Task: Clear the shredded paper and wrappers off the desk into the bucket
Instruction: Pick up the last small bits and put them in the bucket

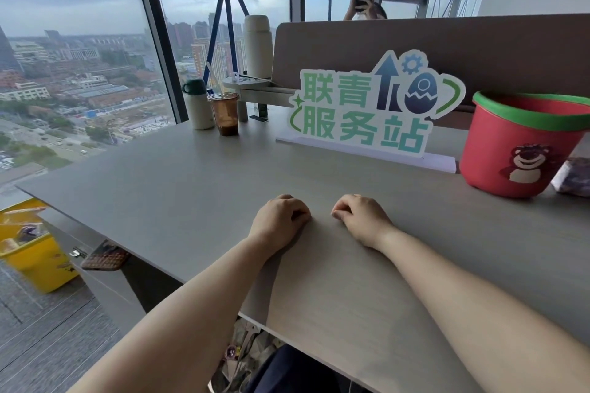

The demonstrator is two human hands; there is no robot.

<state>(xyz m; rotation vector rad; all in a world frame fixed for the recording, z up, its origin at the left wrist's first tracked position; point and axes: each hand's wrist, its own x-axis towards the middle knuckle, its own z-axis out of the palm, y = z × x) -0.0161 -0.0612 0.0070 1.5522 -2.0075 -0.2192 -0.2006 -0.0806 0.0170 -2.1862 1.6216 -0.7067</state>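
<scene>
A red bucket with a green rim and a bear picture stands on the grey desk at the far right. My left hand and my right hand rest side by side on the desk's middle, knuckles up and fingers curled under, with nothing visible in them. Both hands lie well to the left of the bucket and nearer to me. No shredded paper shows on the desk. A crumpled purplish wrapper lies just right of the bucket at the frame's edge.
A green-and-white standing sign sits behind my hands. At the back left stand a white flask and a plastic cup of dark drink. A brown partition backs the desk. A yellow bin sits on the floor, left.
</scene>
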